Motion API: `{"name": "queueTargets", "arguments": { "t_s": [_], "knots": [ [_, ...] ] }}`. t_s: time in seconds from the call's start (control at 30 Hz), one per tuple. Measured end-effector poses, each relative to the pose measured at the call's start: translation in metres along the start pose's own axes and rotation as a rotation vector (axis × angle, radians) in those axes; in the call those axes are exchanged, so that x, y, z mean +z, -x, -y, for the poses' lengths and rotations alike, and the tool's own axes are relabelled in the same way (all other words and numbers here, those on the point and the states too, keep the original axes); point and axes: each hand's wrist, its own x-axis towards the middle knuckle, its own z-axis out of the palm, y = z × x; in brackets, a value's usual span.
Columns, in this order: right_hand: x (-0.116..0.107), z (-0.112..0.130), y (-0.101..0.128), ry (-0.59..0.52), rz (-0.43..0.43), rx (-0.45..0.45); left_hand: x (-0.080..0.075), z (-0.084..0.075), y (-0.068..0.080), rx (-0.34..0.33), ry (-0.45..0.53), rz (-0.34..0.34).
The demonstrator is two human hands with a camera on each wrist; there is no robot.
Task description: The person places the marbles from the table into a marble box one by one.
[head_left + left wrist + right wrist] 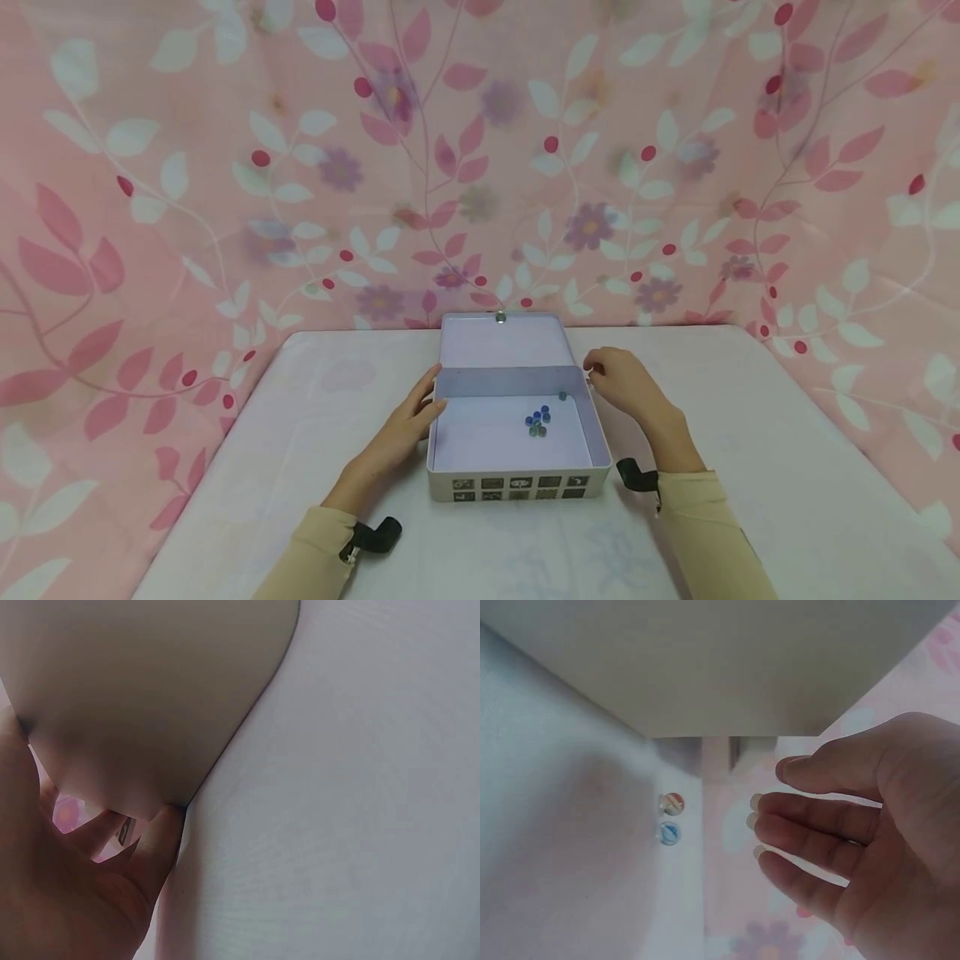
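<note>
A metal tin box [519, 486] stands with its hinged lid [502, 340] tipped back. Several blue and greenish marbles [537, 419] lie on its floor, with a single greenish marble [563, 396] apart near the back right corner. My left hand [408, 421] grips the box's left side towards the back, thumb at the rim, the fingers reaching round the rear corner in the left wrist view. Beside the right rear corner, my right hand [622, 379] hovers with loosely bent fingers, holding nothing. Its fingertips point past the box wall [727, 667] in the right wrist view.
Two more marbles, one red and white [673, 803] and one blue and white [669, 833], lie on the table beyond the box. White cloth covers the table [757, 467]. A pink floral curtain [495, 167] hangs along its back and sides.
</note>
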Motion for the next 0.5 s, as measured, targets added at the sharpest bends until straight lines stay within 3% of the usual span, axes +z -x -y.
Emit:
{"name": "queueTargets", "arguments": {
  "t_s": [0.5],
  "knots": [
    [0.012, -0.024, 0.003, 0.044, 0.126, 0.126, 0.000, -0.002, 0.001, 0.006, -0.002, 0.012]
  ]
}}
